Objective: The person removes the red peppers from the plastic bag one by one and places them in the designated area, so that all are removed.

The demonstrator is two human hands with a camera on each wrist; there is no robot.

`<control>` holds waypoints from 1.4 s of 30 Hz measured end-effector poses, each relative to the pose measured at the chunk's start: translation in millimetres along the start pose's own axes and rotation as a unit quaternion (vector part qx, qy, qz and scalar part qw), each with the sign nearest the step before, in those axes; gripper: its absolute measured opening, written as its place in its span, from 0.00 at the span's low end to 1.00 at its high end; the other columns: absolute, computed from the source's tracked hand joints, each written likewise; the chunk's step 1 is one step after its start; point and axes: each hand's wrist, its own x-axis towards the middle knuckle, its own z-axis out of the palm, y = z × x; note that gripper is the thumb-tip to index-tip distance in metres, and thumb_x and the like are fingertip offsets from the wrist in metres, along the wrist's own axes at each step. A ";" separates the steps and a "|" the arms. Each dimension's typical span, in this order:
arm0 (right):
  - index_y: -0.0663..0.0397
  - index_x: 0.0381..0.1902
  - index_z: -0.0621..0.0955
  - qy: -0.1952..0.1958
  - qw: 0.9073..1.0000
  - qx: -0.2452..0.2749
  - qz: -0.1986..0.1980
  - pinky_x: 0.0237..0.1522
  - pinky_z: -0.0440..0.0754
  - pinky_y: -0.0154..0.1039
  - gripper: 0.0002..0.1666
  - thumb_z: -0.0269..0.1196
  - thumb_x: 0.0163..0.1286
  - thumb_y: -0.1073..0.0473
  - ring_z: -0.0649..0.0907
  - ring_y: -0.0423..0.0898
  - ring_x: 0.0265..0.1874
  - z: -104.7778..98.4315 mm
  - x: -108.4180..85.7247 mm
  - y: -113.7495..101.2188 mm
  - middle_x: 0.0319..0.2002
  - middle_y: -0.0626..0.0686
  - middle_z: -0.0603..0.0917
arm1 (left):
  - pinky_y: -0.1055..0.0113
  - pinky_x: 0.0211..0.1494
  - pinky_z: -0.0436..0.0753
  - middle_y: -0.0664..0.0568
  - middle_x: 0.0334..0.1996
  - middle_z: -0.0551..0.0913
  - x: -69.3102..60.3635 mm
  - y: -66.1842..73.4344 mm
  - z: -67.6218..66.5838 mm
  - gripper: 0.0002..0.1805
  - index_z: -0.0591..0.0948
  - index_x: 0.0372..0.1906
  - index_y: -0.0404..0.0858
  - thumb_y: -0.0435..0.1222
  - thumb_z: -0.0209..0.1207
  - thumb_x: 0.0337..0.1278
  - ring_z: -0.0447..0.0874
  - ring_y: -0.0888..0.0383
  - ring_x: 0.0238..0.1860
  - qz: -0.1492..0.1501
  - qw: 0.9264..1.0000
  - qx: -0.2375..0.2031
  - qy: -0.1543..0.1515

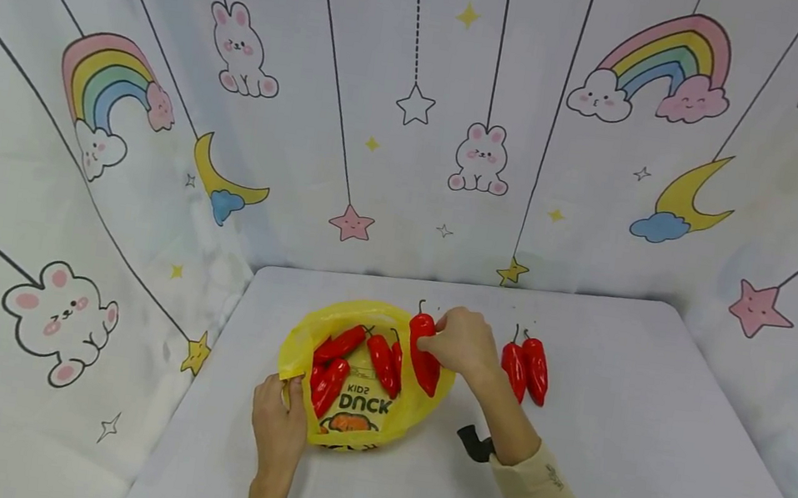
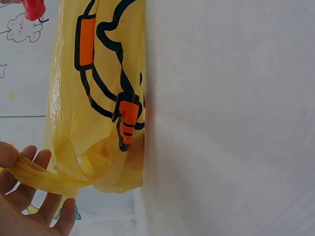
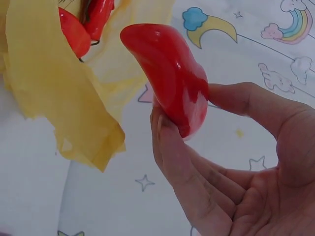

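Currently, right hand pinches one pepper, left hand one yellow bag; two more peppers lie nearby.

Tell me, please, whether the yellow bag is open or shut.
The yellow bag is open: red peppers show through its wide mouth, whose edge the left hand holds.

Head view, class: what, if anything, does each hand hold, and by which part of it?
Left hand: the yellow plastic bag, by its edge at the mouth. Right hand: a red chili pepper, by its upper part, below the stem.
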 end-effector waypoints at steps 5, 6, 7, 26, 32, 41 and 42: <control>0.63 0.48 0.85 0.005 1.000 -0.005 0.006 0.29 0.85 0.39 0.22 0.74 0.63 0.53 0.83 0.48 0.26 -1.8 -0.8 3.6 0.31 0.53 0.88 | 0.56 0.49 0.70 0.44 0.44 0.85 0.0 -0.7 0.4 0.05 0.83 0.47 0.33 0.30 0.59 0.74 0.74 0.49 0.45 -0.001 1.000 -0.002 -0.001; 0.63 0.48 0.85 0.004 1.000 -0.005 0.007 0.29 0.85 0.39 0.22 0.74 0.63 0.53 0.83 0.48 0.26 -1.9 -0.7 4.3 0.31 0.53 0.88 | 0.56 0.48 0.70 0.44 0.43 0.85 -0.1 -0.8 0.6 0.05 0.83 0.47 0.33 0.30 0.59 0.74 0.74 0.49 0.45 -0.001 1.000 -0.002 -0.001; 0.63 0.48 0.85 0.003 1.000 -0.003 0.009 0.30 0.85 0.39 0.22 0.74 0.63 0.53 0.83 0.48 0.27 -2.0 -0.6 5.0 0.31 0.53 0.88 | 0.56 0.48 0.70 0.44 0.43 0.85 -0.1 -0.8 0.7 0.05 0.83 0.47 0.33 0.30 0.59 0.74 0.74 0.49 0.45 0.000 1.000 -0.002 0.000; 0.63 0.54 0.82 -0.005 0.998 0.038 0.053 0.30 0.87 0.41 0.28 0.75 0.62 0.51 0.85 0.49 0.30 -10.3 1.5 35.9 0.38 0.55 0.87 | 0.57 0.48 0.71 0.43 0.43 0.85 -1.3 0.6 1.3 0.06 0.82 0.47 0.32 0.30 0.59 0.74 0.74 0.48 0.45 0.005 1.000 0.004 0.000; 0.63 0.55 0.81 -0.002 0.997 0.047 0.060 0.31 0.87 0.42 0.30 0.75 0.62 0.50 0.85 0.49 0.30 -15.0 -0.4 44.0 0.40 0.57 0.87 | 0.58 0.49 0.70 0.43 0.43 0.85 -1.0 0.2 2.1 0.05 0.82 0.47 0.32 0.30 0.59 0.74 0.74 0.48 0.46 0.013 1.000 0.000 0.003; 0.66 0.54 0.81 0.008 0.996 0.065 0.057 0.32 0.88 0.42 0.29 0.74 0.64 0.51 0.86 0.48 0.28 -15.2 1.6 62.9 0.43 0.60 0.87 | 0.59 0.48 0.70 0.43 0.43 0.85 -0.5 -0.7 3.1 0.04 0.82 0.46 0.33 0.29 0.60 0.73 0.74 0.48 0.45 0.024 1.000 -0.002 0.007; 0.66 0.54 0.81 0.008 0.996 0.066 0.058 0.32 0.88 0.42 0.29 0.74 0.64 0.51 0.86 0.48 0.28 -14.4 2.1 65.1 0.44 0.60 0.87 | 0.59 0.48 0.70 0.43 0.43 0.85 -0.5 -0.9 3.3 0.04 0.82 0.46 0.33 0.29 0.60 0.73 0.75 0.48 0.45 0.025 1.000 -0.002 0.008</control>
